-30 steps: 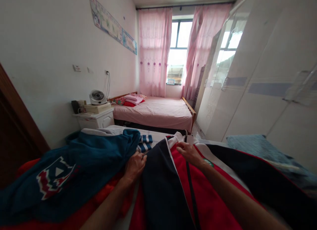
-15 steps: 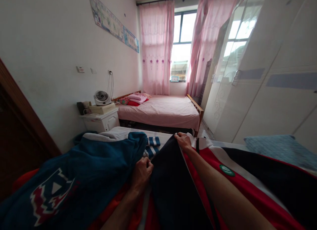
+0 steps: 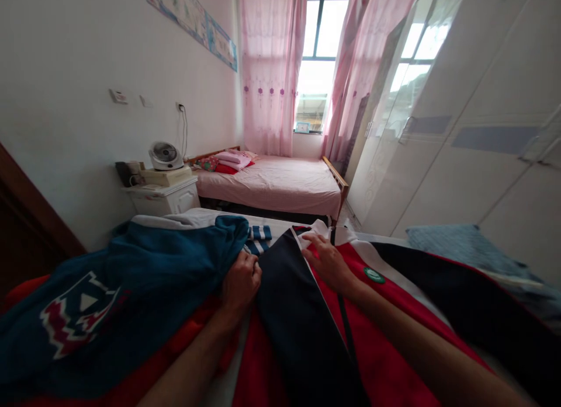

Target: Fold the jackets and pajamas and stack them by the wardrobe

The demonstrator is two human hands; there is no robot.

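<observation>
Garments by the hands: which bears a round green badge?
The red, navy and white jacket, at the right hand; the teal garment shows a jagged print instead.

The left fingers [image 3: 254, 269] curl their tips out of my sight. The bottom edge crops the jacket [image 3: 298, 302], the left edge the teal hoodie [image 3: 153, 272]. Print on the badge [image 3: 374, 275] and wall poster [image 3: 193, 18] is too small for me to read.

Fan [image 3: 166, 155], on box [image 3: 166, 176] near right edge of nightstand [image 3: 162, 201]. Bed [image 3: 283, 185], pink-covered; folded bedding [image 3: 234, 159] toward left edge. Curtains [image 3: 269, 86], pink, at window's [image 3: 318, 74] sides.
</observation>
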